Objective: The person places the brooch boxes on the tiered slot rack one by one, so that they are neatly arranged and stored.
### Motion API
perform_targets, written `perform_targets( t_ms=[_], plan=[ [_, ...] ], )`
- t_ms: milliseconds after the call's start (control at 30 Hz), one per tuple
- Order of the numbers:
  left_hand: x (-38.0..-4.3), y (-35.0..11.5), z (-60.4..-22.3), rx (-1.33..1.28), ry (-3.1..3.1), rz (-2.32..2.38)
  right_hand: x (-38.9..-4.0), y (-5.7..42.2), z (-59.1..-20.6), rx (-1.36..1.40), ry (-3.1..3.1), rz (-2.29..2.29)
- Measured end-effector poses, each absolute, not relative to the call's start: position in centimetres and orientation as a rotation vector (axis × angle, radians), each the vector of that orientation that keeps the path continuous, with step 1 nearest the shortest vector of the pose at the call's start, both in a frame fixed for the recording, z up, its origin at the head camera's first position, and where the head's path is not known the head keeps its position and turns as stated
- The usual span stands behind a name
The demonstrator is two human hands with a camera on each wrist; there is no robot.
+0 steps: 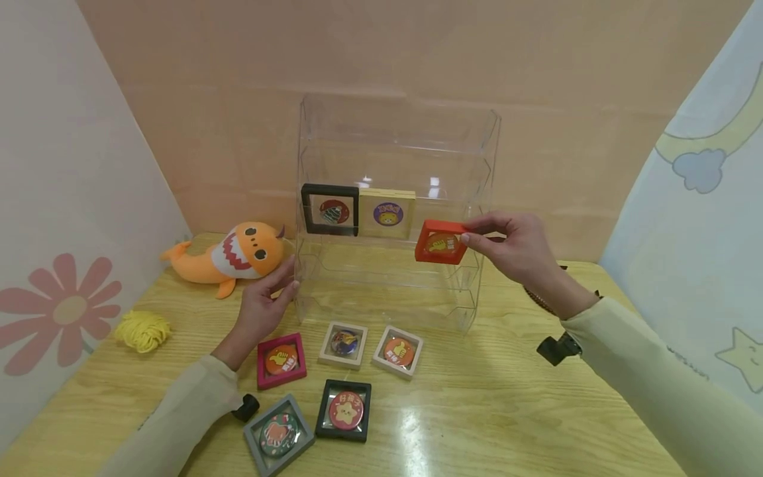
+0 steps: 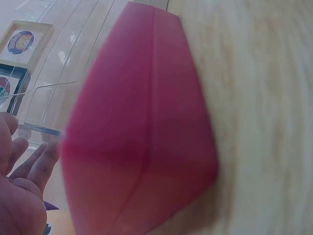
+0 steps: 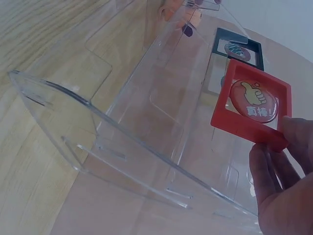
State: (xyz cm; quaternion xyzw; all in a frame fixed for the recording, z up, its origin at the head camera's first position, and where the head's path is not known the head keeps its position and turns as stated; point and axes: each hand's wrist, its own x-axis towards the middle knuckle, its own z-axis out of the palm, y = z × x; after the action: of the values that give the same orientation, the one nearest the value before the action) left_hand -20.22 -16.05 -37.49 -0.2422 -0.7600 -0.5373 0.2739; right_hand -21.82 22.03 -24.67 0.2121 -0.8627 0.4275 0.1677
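Note:
My right hand (image 1: pixel 518 248) pinches a red square display frame (image 1: pixel 441 242) by its right side, in front of the clear acrylic rack (image 1: pixel 387 291). A round badge with a yellow thumbs-up (image 3: pixel 254 101) shows inside that frame. At the rack's left side panel, my left hand (image 1: pixel 262 308) holds the edge between thumb and fingers. A black frame (image 1: pixel 330 211) and a cream frame (image 1: pixel 387 213) stand side by side on one tier, left of the red frame. Close below the left hand lies a magenta frame (image 1: pixel 281 360), which fills much of the left wrist view.
Lying on the wooden table are two pale frames (image 1: pixel 343 344), a black frame (image 1: pixel 344 411) and a grey frame (image 1: pixel 278 435). An orange plush shark (image 1: pixel 232 255) and yellow yarn (image 1: pixel 143 330) sit at left. Behind the right wrist is a partly hidden dark beaded item (image 1: pixel 539 301).

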Motion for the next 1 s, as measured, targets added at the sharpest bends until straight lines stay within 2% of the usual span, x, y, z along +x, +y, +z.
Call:
perform_targets(
  t_ms=[300, 1000],
  plan=[
    [-20.3, -16.1, -37.6, -0.665, -2.042, -1.46, -23.7, 20.3, -26.1, 0.653, -2.465, 1.162],
    [-20.2, -16.2, -37.7, -0.65, -2.078, -1.415, -24.7, 17.9, -28.7, 0.816, -2.508, 1.058]
  ],
)
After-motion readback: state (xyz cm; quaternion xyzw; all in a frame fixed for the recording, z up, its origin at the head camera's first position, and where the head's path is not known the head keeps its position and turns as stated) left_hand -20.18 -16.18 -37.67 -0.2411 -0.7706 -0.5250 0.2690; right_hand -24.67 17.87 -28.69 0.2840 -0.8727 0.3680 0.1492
